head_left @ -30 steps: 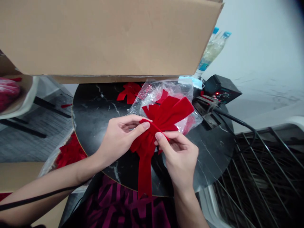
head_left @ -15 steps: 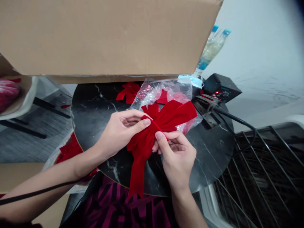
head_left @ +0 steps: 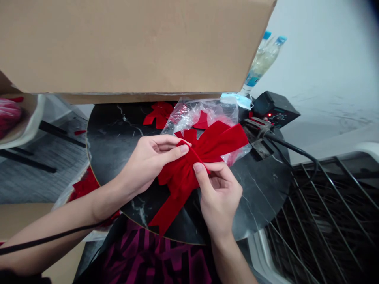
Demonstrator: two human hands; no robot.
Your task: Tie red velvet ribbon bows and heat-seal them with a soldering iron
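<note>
A red velvet bow (head_left: 177, 189) is held above the dark round table, its loops fanning to the upper right and one tail hanging toward the lower left. My left hand (head_left: 156, 156) pinches the upper left end of a narrow red strip across the bow's middle between thumb and fingers. At the strip's lower right end, my right hand (head_left: 220, 193) pinches with thumb and forefinger, the other fingers curled under. Behind the bow lies a clear plastic bag (head_left: 183, 114) with red pieces in it. Another red bow (head_left: 159, 114) rests just left of the bag.
A large cardboard box (head_left: 133, 47) stands across the back of the marble-patterned table (head_left: 112, 146). At right are a black control box (head_left: 276, 108) with a red light and cable, a metal device (head_left: 259, 138), a blue mask (head_left: 237, 99) and bottles (head_left: 262, 59). A wire rack (head_left: 331, 205) stands lower right.
The bow has turned slightly, its hanging tail swinging left and its right loop spreading outward. Both hands keep their pinch on the strip, nearly in the same place.
</note>
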